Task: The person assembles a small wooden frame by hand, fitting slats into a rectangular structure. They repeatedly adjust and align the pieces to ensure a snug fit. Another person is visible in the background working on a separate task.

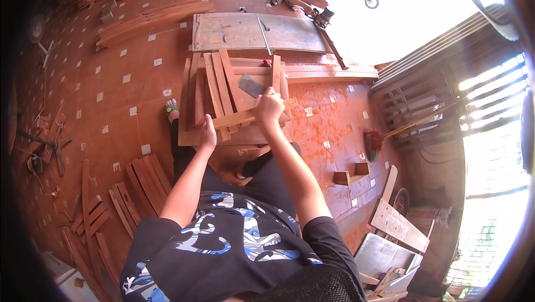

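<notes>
The right hand grips a flat blade; the left hand pinches a wood strip. The blade could slip and cut the near fingers.

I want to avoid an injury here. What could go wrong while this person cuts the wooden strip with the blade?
The left hand steadies the wooden strip close to where the right hand swings the flat blade; a slip could hit the fingers. The strip lies loose on stacked slats, so it may shift. A bare foot is beside the pile.
</notes>
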A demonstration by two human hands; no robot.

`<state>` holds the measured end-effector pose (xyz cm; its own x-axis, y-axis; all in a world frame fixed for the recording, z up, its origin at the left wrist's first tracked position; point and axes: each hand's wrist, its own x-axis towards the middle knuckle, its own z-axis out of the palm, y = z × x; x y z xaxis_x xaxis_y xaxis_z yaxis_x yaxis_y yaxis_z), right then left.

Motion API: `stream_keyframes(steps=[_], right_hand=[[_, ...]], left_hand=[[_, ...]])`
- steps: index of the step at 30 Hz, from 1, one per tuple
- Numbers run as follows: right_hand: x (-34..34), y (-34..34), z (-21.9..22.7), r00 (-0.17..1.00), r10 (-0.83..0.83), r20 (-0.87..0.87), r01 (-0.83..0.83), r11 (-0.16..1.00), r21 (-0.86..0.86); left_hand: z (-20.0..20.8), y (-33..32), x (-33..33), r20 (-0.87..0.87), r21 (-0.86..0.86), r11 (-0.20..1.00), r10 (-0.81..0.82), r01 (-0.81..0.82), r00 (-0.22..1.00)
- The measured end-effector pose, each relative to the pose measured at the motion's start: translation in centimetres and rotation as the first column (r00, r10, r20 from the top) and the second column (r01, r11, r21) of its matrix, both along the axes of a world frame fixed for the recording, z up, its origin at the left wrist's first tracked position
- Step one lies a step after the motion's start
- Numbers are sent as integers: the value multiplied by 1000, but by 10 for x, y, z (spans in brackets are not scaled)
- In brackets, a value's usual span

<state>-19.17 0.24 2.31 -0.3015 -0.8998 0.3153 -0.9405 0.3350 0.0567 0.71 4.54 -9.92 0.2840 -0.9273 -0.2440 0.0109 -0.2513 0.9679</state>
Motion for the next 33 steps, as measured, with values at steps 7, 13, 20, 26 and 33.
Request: stream_keyframes(steps=[7, 13, 20, 26, 33], right_hand=[[105, 47, 8, 967, 189, 169, -186, 982, -31], [85, 56, 16, 864, 208, 459, -228, 973, -11], [-78, 19, 41, 918, -182, 354, 113, 972, 207], [-72, 15, 20, 982, -167, 93, 158, 982, 101], [78, 44, 5, 951, 198, 236, -197, 980, -27]], left_hand=[[-16, -3, 4, -100, -86, 966, -251, 243, 963], [11, -1, 6, 235, -215, 954, -158, 209, 959], [26, -3, 3, 254, -201, 966, -111, 164, 961], [0, -3, -7, 265, -333, 941, 34, 59, 964], [27, 8, -3, 116, -145, 977, -138, 154, 984]])
